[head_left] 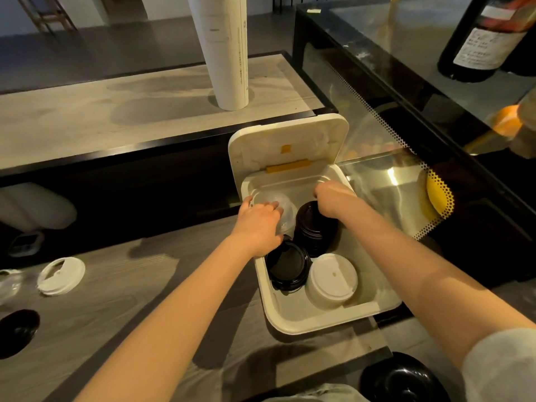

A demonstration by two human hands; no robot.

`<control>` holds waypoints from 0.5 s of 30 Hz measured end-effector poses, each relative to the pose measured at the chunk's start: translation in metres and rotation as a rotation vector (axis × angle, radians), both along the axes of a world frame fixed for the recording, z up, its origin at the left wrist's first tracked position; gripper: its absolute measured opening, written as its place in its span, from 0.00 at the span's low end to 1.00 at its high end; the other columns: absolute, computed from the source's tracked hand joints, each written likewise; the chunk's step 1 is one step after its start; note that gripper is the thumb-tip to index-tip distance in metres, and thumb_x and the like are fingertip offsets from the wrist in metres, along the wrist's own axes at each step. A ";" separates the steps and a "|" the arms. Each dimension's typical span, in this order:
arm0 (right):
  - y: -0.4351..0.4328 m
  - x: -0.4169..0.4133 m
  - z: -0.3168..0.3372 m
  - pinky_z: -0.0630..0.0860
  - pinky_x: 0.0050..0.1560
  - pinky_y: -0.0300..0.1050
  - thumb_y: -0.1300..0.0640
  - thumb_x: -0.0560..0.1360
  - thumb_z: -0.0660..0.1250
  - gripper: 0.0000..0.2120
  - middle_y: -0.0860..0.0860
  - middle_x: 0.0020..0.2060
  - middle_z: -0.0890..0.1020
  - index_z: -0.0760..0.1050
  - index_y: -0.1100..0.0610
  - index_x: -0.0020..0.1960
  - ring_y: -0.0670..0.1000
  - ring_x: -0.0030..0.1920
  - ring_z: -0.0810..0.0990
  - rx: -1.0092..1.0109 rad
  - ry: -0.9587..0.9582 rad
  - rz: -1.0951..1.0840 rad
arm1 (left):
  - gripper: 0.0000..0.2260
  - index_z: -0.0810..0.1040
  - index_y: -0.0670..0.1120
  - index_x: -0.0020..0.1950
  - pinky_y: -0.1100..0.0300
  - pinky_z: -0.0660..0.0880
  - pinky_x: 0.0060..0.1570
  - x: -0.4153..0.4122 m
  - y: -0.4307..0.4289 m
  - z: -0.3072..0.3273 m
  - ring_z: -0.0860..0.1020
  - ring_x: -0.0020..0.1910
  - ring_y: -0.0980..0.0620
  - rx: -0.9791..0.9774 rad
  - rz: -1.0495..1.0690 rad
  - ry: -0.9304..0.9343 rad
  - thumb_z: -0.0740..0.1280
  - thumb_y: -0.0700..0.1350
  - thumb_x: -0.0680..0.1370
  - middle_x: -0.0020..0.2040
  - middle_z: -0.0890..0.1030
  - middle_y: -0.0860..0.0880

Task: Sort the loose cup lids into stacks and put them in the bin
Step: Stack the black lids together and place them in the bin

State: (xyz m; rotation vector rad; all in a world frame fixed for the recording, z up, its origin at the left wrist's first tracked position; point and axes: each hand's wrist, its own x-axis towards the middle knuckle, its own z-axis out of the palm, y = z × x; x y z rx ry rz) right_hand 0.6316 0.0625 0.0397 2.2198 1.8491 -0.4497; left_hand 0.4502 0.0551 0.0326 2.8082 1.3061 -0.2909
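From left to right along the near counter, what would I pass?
Loose black lid → loose white lid → near black stack → white stack, both stacks in the bin.

Black, white, clear lid stacks [332, 281] inside bin [290, 324]

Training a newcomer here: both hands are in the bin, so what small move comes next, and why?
Probably draw the left hand off the clear lids toward the white lid on the table: it lies loose, outside the bin.
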 end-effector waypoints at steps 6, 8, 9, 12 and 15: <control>-0.017 0.004 -0.009 0.76 0.55 0.50 0.62 0.76 0.60 0.21 0.57 0.63 0.75 0.67 0.58 0.69 0.58 0.58 0.76 0.230 0.133 0.053 | 0.28 0.61 0.49 0.74 0.45 0.44 0.73 0.000 -0.001 -0.001 0.61 0.73 0.49 0.001 0.005 -0.015 0.62 0.56 0.77 0.75 0.61 0.49; -0.023 0.007 -0.009 0.71 0.63 0.50 0.52 0.75 0.66 0.30 0.56 0.70 0.69 0.61 0.56 0.74 0.57 0.66 0.70 0.157 0.196 0.121 | 0.28 0.61 0.49 0.75 0.45 0.44 0.72 0.001 -0.001 -0.001 0.61 0.73 0.49 0.002 0.005 -0.011 0.61 0.56 0.77 0.75 0.61 0.49; -0.027 0.006 -0.010 0.69 0.66 0.49 0.48 0.73 0.69 0.36 0.55 0.72 0.65 0.57 0.54 0.76 0.57 0.69 0.67 0.079 0.186 0.155 | 0.28 0.61 0.49 0.74 0.45 0.44 0.72 0.001 -0.001 -0.001 0.61 0.73 0.49 0.003 0.005 -0.011 0.61 0.56 0.77 0.75 0.61 0.49; -0.031 0.006 -0.020 0.70 0.64 0.50 0.44 0.70 0.72 0.44 0.55 0.71 0.65 0.53 0.54 0.77 0.57 0.69 0.66 -0.027 0.076 0.195 | 0.27 0.61 0.49 0.74 0.46 0.44 0.73 0.000 -0.002 -0.001 0.62 0.72 0.49 -0.002 0.003 -0.015 0.61 0.56 0.77 0.75 0.62 0.50; -0.030 0.002 -0.026 0.74 0.59 0.52 0.44 0.70 0.71 0.38 0.56 0.64 0.70 0.60 0.57 0.72 0.58 0.63 0.70 0.021 0.030 0.135 | 0.27 0.62 0.49 0.74 0.46 0.43 0.73 0.000 -0.002 0.000 0.62 0.72 0.49 -0.006 0.004 -0.016 0.61 0.56 0.77 0.75 0.62 0.50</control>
